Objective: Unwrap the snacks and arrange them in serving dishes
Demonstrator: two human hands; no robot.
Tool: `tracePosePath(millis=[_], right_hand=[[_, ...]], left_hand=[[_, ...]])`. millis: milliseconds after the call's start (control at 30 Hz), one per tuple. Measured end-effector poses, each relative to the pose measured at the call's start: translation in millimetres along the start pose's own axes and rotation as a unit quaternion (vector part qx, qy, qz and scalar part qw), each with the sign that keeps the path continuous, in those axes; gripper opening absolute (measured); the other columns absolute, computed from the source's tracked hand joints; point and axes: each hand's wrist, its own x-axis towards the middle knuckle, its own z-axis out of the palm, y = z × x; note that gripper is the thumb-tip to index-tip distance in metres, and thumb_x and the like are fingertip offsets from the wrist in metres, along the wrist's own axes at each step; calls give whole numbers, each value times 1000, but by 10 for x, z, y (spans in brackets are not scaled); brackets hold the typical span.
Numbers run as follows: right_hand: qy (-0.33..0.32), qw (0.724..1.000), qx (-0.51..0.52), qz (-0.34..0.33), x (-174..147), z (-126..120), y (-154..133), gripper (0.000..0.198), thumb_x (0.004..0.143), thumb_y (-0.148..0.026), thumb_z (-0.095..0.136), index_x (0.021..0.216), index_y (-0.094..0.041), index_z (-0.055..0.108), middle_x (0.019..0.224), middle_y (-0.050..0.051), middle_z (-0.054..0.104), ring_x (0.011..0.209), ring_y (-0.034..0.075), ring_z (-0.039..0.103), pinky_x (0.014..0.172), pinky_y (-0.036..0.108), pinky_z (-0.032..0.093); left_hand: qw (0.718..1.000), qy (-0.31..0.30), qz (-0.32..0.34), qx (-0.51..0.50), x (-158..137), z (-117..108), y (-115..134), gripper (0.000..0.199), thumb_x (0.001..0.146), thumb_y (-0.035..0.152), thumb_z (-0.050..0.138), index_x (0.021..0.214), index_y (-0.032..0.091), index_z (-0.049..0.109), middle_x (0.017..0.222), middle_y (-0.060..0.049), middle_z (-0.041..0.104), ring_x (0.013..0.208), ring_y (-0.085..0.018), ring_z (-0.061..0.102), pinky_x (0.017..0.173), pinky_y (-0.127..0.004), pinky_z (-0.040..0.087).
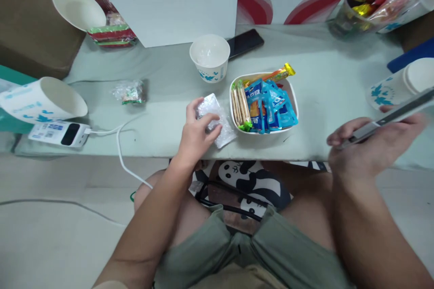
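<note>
Clasping a slim grey object (393,115), the right hand (369,149) is at the front edge of the desk (162,131), toward its right side. Left along that edge, a clear-wrapped packet (226,132) lies under the left hand (198,131), its fingers parted and half-curled; whether they grip cannot be told. Beyond, a white tub (292,95) is already filled with snack sachets (266,104); the packet lies outside. Toward the back edge stand a paper cup (209,59) and phone (247,43).

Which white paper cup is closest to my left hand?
The cup by the black phone, just beyond your left hand; the others are far off to either side.
</note>
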Motion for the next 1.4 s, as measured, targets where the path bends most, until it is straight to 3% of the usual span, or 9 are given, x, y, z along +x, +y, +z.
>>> tracePosePath(millis=[133, 233, 333, 500, 833, 1067, 1200, 1300, 1400], right_hand=[[-244, 933, 202, 170, -468, 335, -286, 19, 93, -47, 58, 98, -29, 56, 48, -10, 43, 32, 9, 28, 31, 20, 17], [-391, 870, 199, 224, -783, 490, -413, 17, 97, -37, 53, 111, -27, 54, 56, -9, 51, 38, 9, 38, 35, 20, 28], [-462, 844, 152, 225, -945, 609, -402, 24, 100, -30, 52, 121, -29, 42, 65, -9, 59, 42, 8, 46, 40, 19, 36], [-465, 852, 100, 220, -958, 756, -261, 12, 102, -34, 49, 103, -28, 38, 72, -9, 60, 44, 6, 52, 41, 16, 43], [-504, 808, 57, 299, -1021, 835, -309, 15, 99, -40, 47, 97, -27, 42, 68, -9, 57, 41, 8, 51, 37, 18, 42], [-559, 809, -111, 145, -958, 714, -268, 5, 98, -28, 47, 97, -24, 50, 66, -7, 60, 46, 10, 54, 49, 22, 39], [-572, 800, -175, 43, -903, 598, -260, 7, 96, -21, 48, 92, -23, 53, 61, -5, 61, 50, 11, 54, 55, 25, 39], [-516, 850, -107, -16, -841, 398, -286, 12, 97, -20, 52, 108, -25, 52, 65, -6, 64, 47, 11, 53, 50, 24, 39], [-361, 929, -23, -79, -632, 165, -246, 28, 95, -24, 58, 122, -27, 48, 73, -5, 66, 48, 12, 56, 46, 24, 42]], left_hand=[[1000, 12, 23, -5, -5, -35, -34, 11, 84, 21, 78, 94, 22, 74, 146, -10, 45, 137, -32, 52, 106, -46, 54], [998, -2, 57, -26, 1, -160, -78, 10, 84, 24, 78, 94, 22, 75, 146, -10, 48, 135, -31, 55, 102, -42, 57], [994, -19, 95, -52, -4, -279, -115, 9, 87, 26, 77, 95, 23, 75, 147, -10, 51, 136, -29, 56, 102, -41, 56], [990, -38, 122, -66, -25, -339, -113, 11, 87, 30, 78, 96, 24, 75, 150, -10, 52, 135, -29, 57, 99, -40, 57], [989, 21, 123, -79, -25, -362, -92, 12, 85, 33, 80, 93, 24, 78, 149, -9, 56, 129, -28, 62, 97, -40, 59], [977, 103, -76, -172, 42, -323, -289, 28, 75, 44, 86, 86, 21, 75, 150, -11, 54, 125, -33, 64, 71, -32, 61], [940, 183, -178, -225, 124, -251, -457, 32, 72, 41, 87, 89, 20, 70, 140, -12, 57, 120, -27, 66, 88, -35, 61], [925, 171, -223, -257, 137, -169, -504, 38, 75, 38, 83, 105, 22, 65, 119, -8, 66, 94, -21, 70, 83, -36, 61], [946, 137, -184, -228, 119, -92, -467, 62, 71, 31, 86, 126, 26, 58, 116, -7, 67, 94, -22, 69, 85, -38, 59]])
